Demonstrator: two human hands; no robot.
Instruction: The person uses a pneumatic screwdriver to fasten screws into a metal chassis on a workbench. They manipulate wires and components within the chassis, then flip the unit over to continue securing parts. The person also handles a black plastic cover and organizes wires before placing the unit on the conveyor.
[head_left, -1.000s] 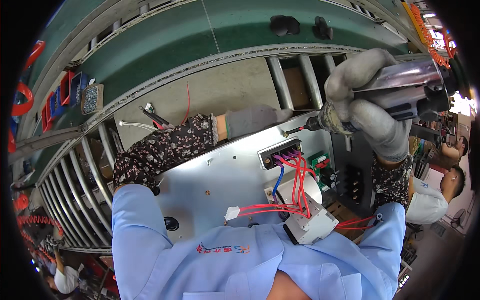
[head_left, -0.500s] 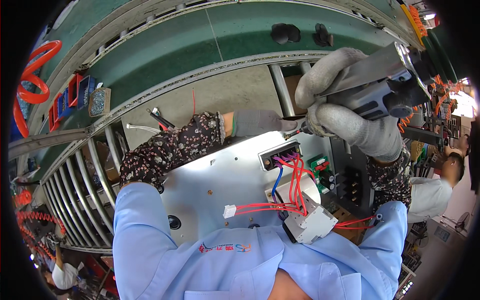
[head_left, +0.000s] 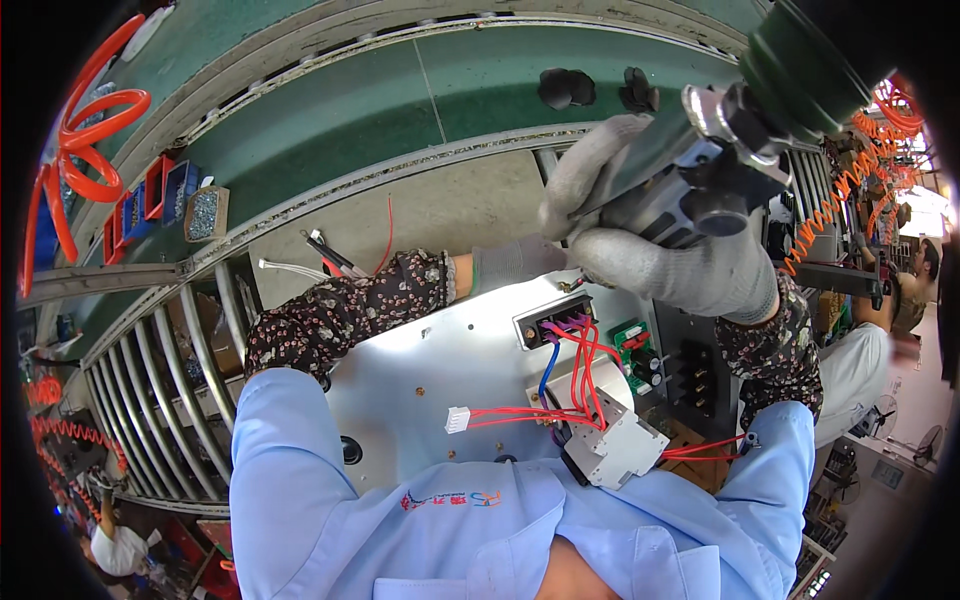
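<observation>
My right hand (head_left: 670,272), in a grey glove, is wrapped around a dark power screwdriver (head_left: 690,165). The driver's nose points toward the far edge of a bare metal panel (head_left: 400,370). My left hand (head_left: 515,262), gloved too, is closed at that edge beside the driver's nose; its fingertips are partly hidden, and what they hold does not show. Just below both hands, a black terminal block (head_left: 553,322) with purple, red and blue wires sits on the panel. A grey circuit breaker (head_left: 617,447) and a white plug connector (head_left: 457,420) on red wires lie nearer me.
A green circuit board (head_left: 632,345) and a black part with metal studs (head_left: 690,378) are at the right. Bins of small hardware (head_left: 203,213) stand far left. Metal rollers (head_left: 160,385) run along the left; red coiled hoses (head_left: 85,150) hang there. Another person (head_left: 860,370) is at right.
My right hand and the screwdriver have shifted left and closer to my left hand. My left hand has stayed at the panel's far edge. The person at right has moved.
</observation>
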